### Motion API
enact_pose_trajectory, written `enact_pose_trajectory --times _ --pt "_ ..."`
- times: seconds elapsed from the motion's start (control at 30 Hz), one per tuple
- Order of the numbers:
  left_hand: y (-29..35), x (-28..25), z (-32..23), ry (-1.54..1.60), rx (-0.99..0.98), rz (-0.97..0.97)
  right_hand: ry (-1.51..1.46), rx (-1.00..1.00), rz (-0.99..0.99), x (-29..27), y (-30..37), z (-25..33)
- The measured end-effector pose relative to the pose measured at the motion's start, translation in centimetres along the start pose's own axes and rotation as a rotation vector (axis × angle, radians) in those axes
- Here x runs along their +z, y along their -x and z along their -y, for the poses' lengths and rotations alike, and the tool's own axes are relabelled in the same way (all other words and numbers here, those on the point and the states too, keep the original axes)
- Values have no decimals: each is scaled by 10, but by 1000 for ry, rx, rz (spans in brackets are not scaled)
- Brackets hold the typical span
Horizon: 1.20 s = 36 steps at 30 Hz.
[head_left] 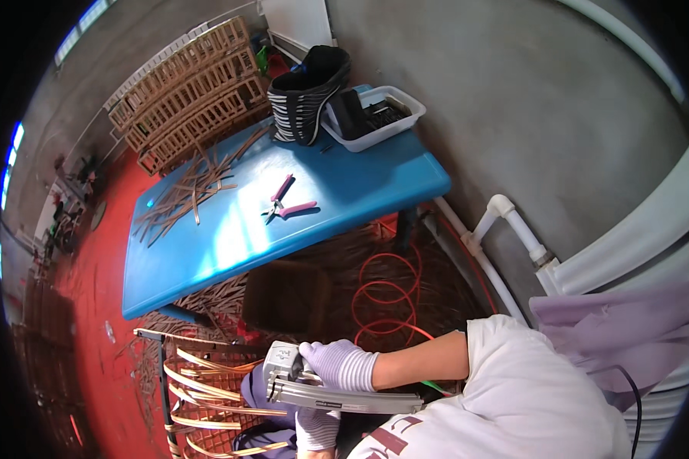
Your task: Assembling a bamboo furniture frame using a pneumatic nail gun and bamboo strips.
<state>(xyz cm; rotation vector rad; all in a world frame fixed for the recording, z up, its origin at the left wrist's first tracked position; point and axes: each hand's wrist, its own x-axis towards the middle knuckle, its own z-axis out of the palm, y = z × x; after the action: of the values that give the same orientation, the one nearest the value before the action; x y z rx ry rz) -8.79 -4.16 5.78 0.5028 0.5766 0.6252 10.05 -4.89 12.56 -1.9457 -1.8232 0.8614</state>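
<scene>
Left to right. One stack of slatted wooden crates, three tiers visible, behind the table. Lower left: one lattice frame, dark straight post, at least five pale, thin, bowed strips; beside the wearer's legs. Table: one, smooth blue top, rounded corners. On it: many flat brown strips, loosely crossed, too tangled to count; one cutter, two pink handles spread; one black bag, white stripes; one white plastic tray, dark items inside. Left hand: one knit glove, ribbed cuff, below the tool; fingers hidden, cannot tell grip or opening. One grey metal nailer, long magazine, beside the lattice frame. Right hand: matching glove, fingers closed round the nailer. One red hose, looped.
</scene>
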Motion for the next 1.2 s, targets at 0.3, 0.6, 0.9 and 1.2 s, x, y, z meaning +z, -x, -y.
enact_pose_trajectory --times 0.3,0.6,0.9,1.2 --pt "-20 30 -7 169 -49 -184 33 33 29 -8 -14 -21" --pt "-47 62 -19 135 -271 -228 22 185 5 -4 -37 -58" --pt "-83 63 5 143 -409 -504 52 115 107 7 -34 -99" --pt "-135 27 21 240 -503 -568 119 142 -1349 -288 -69 -259"
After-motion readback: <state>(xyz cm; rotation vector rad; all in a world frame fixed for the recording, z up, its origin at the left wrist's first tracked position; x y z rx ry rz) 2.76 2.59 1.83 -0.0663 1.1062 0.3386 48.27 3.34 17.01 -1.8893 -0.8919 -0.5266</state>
